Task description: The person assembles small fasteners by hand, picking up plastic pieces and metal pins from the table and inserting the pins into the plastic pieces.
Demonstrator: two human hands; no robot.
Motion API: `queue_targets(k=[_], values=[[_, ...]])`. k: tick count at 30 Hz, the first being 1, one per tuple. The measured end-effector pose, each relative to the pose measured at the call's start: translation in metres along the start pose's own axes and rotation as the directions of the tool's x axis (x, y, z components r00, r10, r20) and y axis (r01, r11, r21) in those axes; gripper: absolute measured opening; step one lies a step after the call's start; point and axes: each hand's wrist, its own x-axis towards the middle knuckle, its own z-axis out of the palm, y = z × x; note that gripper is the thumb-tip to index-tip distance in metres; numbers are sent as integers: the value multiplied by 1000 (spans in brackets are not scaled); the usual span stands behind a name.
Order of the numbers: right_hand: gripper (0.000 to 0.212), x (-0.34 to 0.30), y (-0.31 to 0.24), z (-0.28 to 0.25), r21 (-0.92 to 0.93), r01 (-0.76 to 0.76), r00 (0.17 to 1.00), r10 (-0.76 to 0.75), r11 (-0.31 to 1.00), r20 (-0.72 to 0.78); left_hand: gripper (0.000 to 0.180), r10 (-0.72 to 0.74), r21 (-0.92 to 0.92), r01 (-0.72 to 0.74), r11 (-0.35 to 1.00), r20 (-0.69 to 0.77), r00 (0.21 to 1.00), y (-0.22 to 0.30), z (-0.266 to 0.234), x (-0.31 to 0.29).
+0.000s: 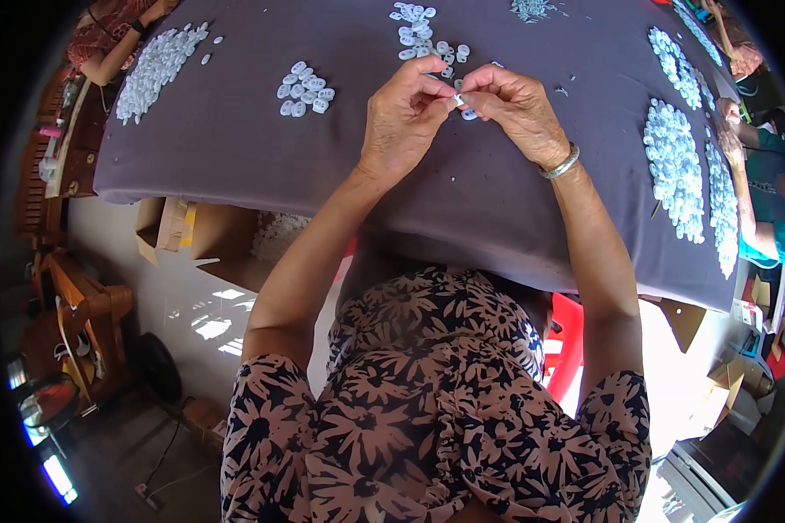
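Above the dark cloth-covered table, my left hand and my right hand meet fingertip to fingertip. Both are closed in a pinch on one small white plastic piece, mostly hidden by the fingers. A few white oval pieces lie beneath and behind the fingertips. Beyond my hands spreads a loose group of white oval plastic pieces with dark marks. Another small cluster of white ovals rests left of my left hand. A bracelet circles my right wrist.
Big heaps of white pieces lie at the table's left and right. Small greyish parts sit at the far side. People's arms show at both sides. An open cardboard box stands below the front edge.
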Motion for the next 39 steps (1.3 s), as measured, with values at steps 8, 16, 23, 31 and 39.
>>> queue_targets(k=[8,16,23,31,39], values=[[10,-1,1,0,130,-41,999,39,991,13,33,8,-48,-8,999,3,1000,4,1,-1],[10,-1,7,-1,483,-186,982,140,855,130,33,31,-103,-20,994,104,994,4,-6,1],[10,0,9,4,476,-151,987,105,867,122,30,98,-33,-97,995,7,995,2,-3,1],[13,0,10,9,399,-90,996,80,913,41,30,107,-49,-109,993,-38,994,-4,3,0],[21,1,9,8,386,-80,997,78,919,21,36,158,160,-167,973,65,985,10,0,-2]])
